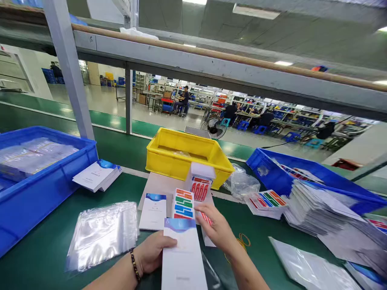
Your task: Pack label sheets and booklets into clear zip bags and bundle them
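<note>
My left hand is closed on the left edge of a white booklet with a blue top, held low in front of me. My right hand is pinched on a red sticker sheet at the booklet's right side. Just beyond lie a coloured sticker sheet, a second blue-topped booklet and a stack of red sticker sheets. A pile of clear plastic bags lies to the left on the green table.
A yellow bin stands behind the stickers. Blue bins stand at the left and right. A booklet stack, a heap of papers and rubber bands lie around. People work at distant benches.
</note>
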Available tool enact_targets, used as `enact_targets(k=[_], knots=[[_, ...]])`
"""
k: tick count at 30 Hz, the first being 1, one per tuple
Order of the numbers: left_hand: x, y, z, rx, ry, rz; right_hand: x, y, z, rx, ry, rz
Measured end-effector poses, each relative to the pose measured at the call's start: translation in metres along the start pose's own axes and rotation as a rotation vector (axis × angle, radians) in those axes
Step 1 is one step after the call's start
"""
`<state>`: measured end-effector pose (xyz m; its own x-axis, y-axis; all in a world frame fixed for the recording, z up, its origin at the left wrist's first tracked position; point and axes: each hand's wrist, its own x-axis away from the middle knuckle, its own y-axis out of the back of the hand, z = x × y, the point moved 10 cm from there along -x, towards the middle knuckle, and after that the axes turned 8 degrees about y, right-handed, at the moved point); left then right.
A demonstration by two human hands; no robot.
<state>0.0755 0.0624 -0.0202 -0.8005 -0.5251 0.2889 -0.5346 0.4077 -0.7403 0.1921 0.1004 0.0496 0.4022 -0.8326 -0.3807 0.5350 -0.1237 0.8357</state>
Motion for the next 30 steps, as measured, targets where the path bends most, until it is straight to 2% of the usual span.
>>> enact_targets(k=[4, 7, 13, 15, 18, 20, 24, 27, 30], knots=[[0.003, -0.002, 0.011, -0.118, 0.104, 0.049, -0.003, -0.033, 0.003, 0.145, -0.004, 0.112], [0.003, 0.003, 0.019, -0.114, 0.172, 0.026, -0.004, -0.036, 0.005, 0.170, -0.024, 0.106], [0.001, 0.008, 0.025, -0.066, 0.205, -0.038, -0.005, -0.023, -0.002, 0.034, -0.031, 0.061], [-0.001, 0.012, 0.026, -0.040, 0.212, -0.074, -0.004, -0.011, -0.001, 0.023, -0.004, -0.032], [-0.005, 0.018, 0.024, 0.020, 0.183, -0.130, 0.003, 0.013, 0.012, 0.079, 0.099, -0.223], [-0.007, 0.020, 0.022, 0.038, 0.168, -0.132, 0.008, 0.018, 0.023, 0.134, 0.165, -0.271], [-0.006, 0.017, 0.030, -0.029, 0.243, -0.089, 0.008, -0.003, 0.031, 0.175, 0.194, -0.149], [-0.002, 0.014, 0.036, -0.081, 0.301, -0.072, 0.005, -0.020, 0.022, 0.152, 0.105, -0.017], [0.000, 0.013, 0.035, -0.114, 0.293, -0.069, 0.005, -0.027, 0.011, 0.117, -0.001, 0.066]])
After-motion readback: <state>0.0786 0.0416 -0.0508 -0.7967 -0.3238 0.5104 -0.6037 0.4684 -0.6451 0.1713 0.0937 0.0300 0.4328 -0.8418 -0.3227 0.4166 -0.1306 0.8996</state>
